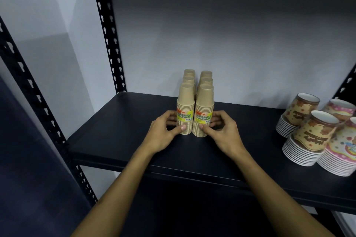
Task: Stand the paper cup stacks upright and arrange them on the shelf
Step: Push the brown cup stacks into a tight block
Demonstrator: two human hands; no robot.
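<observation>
On the shelf (pixel 125 130), both hands (pixel 163 132) grasp "DISPOSABLE TABLEWARE" cup stacks (pixel 204 109).

Kraft cup stacks (pixel 195 102) mid-shelf (pixel 119 140) — printed stacks (pixel 316 134) right.

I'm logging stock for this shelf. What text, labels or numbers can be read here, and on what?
"DISPOSABLE TABLEWARE": label on the front left kraft cup stack.
"DISPOSABLE TABLEWARE": label on the front right kraft cup stack.
Barcodes on both labels: too small.
Lettering on the brown patterned cups: upside down, unreadable.

Six kraft cup stacks (pixel 194 102); four printed cup stacks (pixel 316 132); two hands (pixel 161 134).
</observation>
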